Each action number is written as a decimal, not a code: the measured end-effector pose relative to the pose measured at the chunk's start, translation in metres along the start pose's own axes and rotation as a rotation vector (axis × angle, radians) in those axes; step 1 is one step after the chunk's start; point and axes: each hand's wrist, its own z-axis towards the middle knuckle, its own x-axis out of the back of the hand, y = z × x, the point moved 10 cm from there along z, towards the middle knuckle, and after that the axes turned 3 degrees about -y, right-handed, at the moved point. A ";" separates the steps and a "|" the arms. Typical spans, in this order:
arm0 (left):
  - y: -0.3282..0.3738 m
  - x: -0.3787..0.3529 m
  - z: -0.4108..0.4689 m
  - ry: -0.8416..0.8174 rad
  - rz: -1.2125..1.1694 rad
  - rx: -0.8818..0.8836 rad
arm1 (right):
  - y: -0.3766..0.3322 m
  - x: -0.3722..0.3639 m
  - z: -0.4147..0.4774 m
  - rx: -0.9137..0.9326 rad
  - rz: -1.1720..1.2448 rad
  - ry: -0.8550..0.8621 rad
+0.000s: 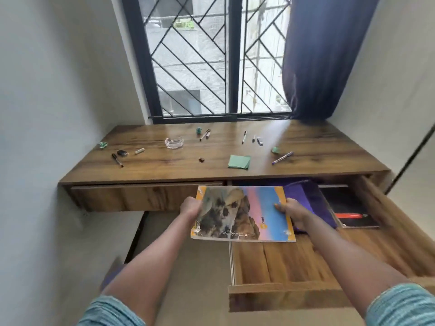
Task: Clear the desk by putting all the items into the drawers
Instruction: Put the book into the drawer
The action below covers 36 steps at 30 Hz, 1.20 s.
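- A person holds a notebook in both hands over the left edge of the pulled-out drawer; its glossy cover shows rocky hills under a pink-and-blue sky, orange trim, worn near corners
- Fingers of the left hand clasp its left edge; the right hand pinches the right edge, thumb on the cover
- Inside the drawer: a purple item and a black book with a red band
- Behind the drawer, the surface carries green sticky notes, a glass ashtray and scattered pens
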 end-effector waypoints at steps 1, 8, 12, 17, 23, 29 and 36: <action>0.008 -0.020 -0.002 -0.033 0.034 -0.012 | 0.010 0.027 0.000 -0.021 -0.044 0.070; 0.027 -0.172 -0.013 -0.212 0.160 0.013 | 0.093 0.184 0.003 -0.193 -0.347 0.319; -0.004 -0.256 -0.041 -0.335 0.154 0.214 | 0.151 0.229 0.010 -0.368 -0.529 0.242; -0.024 -0.299 -0.040 -0.210 0.379 0.256 | 0.158 0.252 -0.004 -0.441 -0.807 0.173; -0.025 -0.327 -0.054 -0.105 0.543 0.309 | 0.160 0.276 -0.002 -0.463 -0.827 0.264; -0.011 -0.356 -0.058 -0.151 0.570 0.281 | 0.164 0.308 -0.009 -0.538 -0.822 0.442; 0.018 -0.399 -0.071 -0.169 0.603 0.165 | 0.144 0.343 -0.026 -0.493 -1.026 0.556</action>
